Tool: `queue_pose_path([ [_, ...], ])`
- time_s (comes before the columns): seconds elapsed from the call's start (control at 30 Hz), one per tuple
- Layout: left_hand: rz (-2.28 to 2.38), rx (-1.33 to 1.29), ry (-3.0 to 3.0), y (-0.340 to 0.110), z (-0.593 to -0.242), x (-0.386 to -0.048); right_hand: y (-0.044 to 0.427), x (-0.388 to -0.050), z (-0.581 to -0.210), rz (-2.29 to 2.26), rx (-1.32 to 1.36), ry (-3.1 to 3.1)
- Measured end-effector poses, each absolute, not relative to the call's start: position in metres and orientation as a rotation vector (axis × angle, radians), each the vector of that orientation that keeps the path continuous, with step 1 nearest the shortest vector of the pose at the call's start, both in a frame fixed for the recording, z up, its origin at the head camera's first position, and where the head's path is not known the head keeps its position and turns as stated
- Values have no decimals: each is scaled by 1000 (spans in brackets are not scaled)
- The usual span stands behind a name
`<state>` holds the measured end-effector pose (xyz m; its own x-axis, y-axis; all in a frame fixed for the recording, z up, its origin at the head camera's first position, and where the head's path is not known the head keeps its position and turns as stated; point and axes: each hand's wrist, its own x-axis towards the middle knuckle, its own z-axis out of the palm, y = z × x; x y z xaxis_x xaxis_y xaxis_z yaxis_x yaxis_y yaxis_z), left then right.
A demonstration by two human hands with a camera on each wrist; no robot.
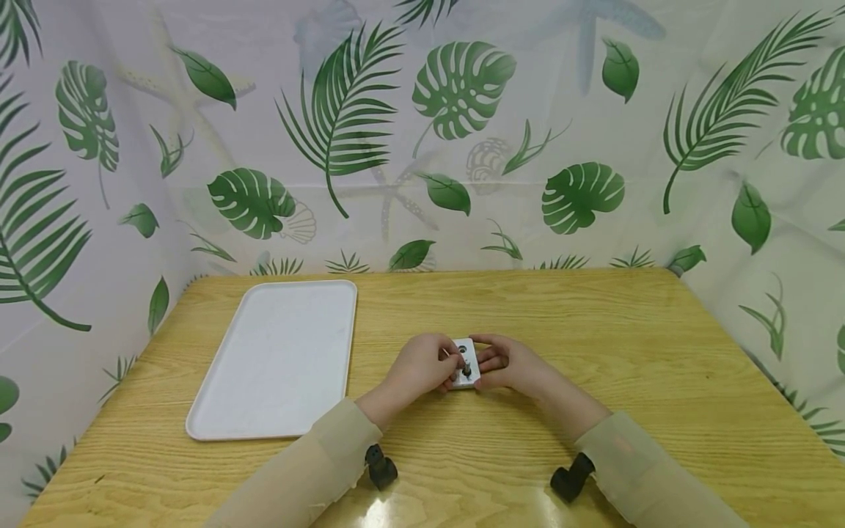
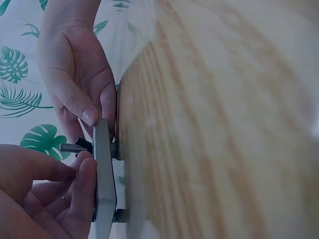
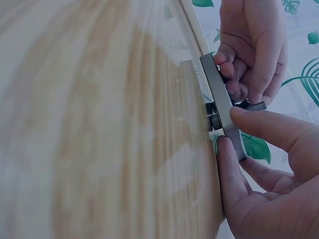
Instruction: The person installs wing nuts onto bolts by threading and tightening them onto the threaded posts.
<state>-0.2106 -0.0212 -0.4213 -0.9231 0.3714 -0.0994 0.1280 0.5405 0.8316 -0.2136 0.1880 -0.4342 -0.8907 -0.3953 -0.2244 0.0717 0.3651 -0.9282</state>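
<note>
A small pale metal plate (image 1: 470,352) with a dark hole stands slightly raised off the table on short dark feet (image 2: 119,215). From its top face rises a threaded bolt (image 2: 71,148) with a black wing nut (image 2: 85,144) low on it. My left hand (image 1: 425,363) has its fingers curled at the wing nut, thumb and fingertips close against it; the exact contact is partly hidden. On the plate's other side, my right hand (image 1: 518,367) grips the edge, thumb on the top face and a finger (image 3: 228,162) low beside the underside.
A white rectangular tray (image 1: 277,352) lies on the wooden table (image 1: 627,330), to the left of the hands. Behind the table hangs a leaf-patterned cloth (image 1: 396,147). Black wrist cameras (image 1: 381,469) jut from both sleeves.
</note>
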Motion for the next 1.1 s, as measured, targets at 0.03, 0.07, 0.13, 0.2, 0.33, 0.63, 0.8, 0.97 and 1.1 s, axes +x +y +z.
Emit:
queue_pose_path([
  [0.03,1339,409,2502,-21,-421,-211,188,-214,-434,-1541,-282,2222],
  [0.07,1348,402,2490,-21,-421,-211,188,-214,-434,-1542,-284,2222],
  [0.13,1364,393,2474,-21,-421,-210,188,-214,-434,-1540,-290,2226],
  [0.2,1368,384,2466,-21,-421,-210,188,-214,-434,-1535,-292,2231],
  [0.33,1291,426,2516,-22,-420,-211,188,-213,-433,-1537,-285,2231],
  [0.63,1231,490,2538,-23,-418,-210,189,-212,-431,-1531,-304,2239],
  [0.8,1233,467,2553,-22,-420,-210,189,-212,-432,-1527,-290,2240],
  [0.97,1255,443,2554,-21,-421,-211,188,-212,-433,-1520,-253,2239],
  [1.1,1257,435,2558,-20,-420,-211,187,-212,-433,-1519,-240,2236],
])
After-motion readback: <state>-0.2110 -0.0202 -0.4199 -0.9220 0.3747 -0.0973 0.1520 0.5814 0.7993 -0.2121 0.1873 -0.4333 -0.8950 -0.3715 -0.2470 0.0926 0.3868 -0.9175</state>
